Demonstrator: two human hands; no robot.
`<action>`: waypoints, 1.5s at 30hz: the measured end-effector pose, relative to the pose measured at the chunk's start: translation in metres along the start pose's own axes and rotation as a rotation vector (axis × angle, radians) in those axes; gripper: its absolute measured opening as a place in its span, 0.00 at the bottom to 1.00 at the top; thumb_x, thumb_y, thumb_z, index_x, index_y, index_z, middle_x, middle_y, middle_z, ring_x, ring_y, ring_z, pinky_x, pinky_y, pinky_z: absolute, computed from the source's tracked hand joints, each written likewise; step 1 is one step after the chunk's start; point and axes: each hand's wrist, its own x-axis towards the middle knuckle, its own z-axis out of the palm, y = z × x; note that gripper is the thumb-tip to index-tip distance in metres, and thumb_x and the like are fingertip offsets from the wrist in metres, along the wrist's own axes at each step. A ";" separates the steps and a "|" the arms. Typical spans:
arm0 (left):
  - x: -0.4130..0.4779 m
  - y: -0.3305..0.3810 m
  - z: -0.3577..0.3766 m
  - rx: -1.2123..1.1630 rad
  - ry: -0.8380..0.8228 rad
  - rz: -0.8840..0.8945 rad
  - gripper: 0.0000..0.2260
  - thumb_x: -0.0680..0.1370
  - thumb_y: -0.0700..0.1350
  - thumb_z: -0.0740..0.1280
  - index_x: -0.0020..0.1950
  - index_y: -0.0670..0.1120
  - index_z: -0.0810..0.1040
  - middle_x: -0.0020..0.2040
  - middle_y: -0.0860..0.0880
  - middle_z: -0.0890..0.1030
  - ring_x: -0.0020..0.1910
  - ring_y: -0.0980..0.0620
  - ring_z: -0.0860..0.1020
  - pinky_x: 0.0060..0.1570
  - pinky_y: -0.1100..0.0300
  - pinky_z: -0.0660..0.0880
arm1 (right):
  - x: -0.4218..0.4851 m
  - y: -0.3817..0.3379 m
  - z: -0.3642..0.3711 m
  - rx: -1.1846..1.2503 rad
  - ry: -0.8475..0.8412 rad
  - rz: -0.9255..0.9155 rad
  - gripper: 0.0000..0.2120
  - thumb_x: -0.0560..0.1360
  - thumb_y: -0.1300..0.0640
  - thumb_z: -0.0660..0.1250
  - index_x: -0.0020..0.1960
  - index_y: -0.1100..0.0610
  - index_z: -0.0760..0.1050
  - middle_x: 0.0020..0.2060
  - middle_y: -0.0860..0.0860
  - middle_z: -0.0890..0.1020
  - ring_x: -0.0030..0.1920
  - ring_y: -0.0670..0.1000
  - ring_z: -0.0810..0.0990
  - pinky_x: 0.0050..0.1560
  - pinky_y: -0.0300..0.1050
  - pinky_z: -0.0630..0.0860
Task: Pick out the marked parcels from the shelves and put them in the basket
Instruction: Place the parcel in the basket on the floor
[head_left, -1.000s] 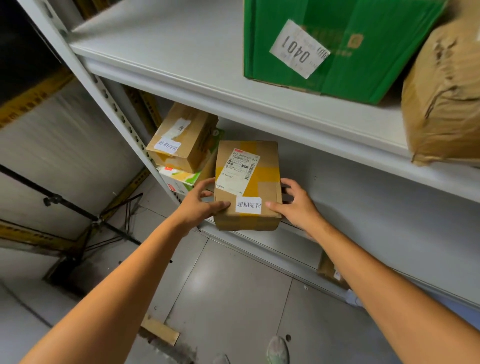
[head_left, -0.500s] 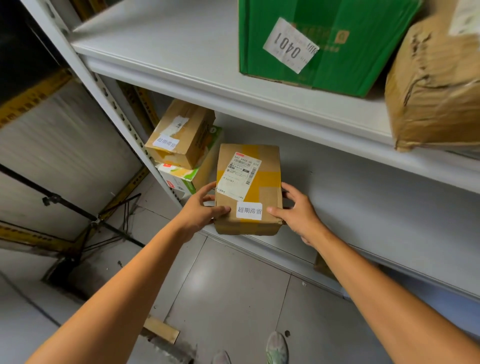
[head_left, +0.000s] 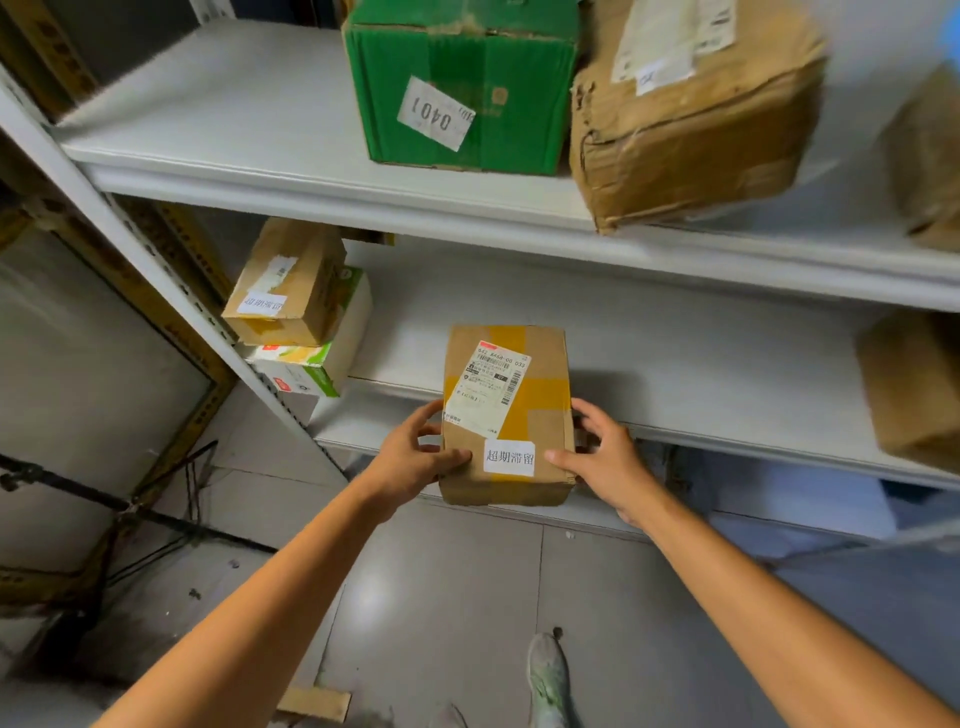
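A brown cardboard parcel with yellow tape, a shipping label and a white sticker with printed characters hangs over the front edge of the middle shelf. My left hand grips its left side, thumb on top. On the other side my right hand grips the right edge the same way. Another brown parcel with a similar white sticker lies at the shelf's left end. No basket is in view.
The stickered parcel at the left rests on a white and green box. The upper shelf carries a green carton marked 0401 and a crumpled brown parcel. Another brown box sits at the right. A tripod stands left.
Both hands have drawn the parcel further out over the shelf's front edge. The view has lifted and swung, so more of the upper shelf and the right side shows.
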 end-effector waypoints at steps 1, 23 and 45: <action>-0.002 0.003 0.008 0.005 -0.019 0.008 0.33 0.75 0.37 0.73 0.75 0.56 0.63 0.59 0.53 0.74 0.55 0.52 0.77 0.46 0.60 0.81 | -0.009 0.003 -0.008 0.002 0.022 0.000 0.40 0.71 0.61 0.77 0.77 0.48 0.62 0.75 0.54 0.65 0.76 0.54 0.62 0.71 0.60 0.67; -0.043 0.074 0.302 0.261 -0.555 0.218 0.33 0.76 0.36 0.72 0.76 0.53 0.63 0.61 0.49 0.75 0.58 0.49 0.78 0.49 0.57 0.82 | -0.231 0.085 -0.246 0.144 0.582 -0.037 0.35 0.71 0.59 0.76 0.74 0.48 0.66 0.64 0.46 0.76 0.57 0.44 0.78 0.46 0.38 0.81; -0.195 -0.020 0.580 0.739 -1.644 0.214 0.32 0.74 0.39 0.75 0.74 0.53 0.67 0.61 0.48 0.79 0.58 0.46 0.81 0.49 0.52 0.82 | -0.535 0.198 -0.163 0.505 1.609 0.514 0.35 0.72 0.53 0.76 0.74 0.46 0.64 0.65 0.45 0.74 0.64 0.50 0.75 0.58 0.47 0.79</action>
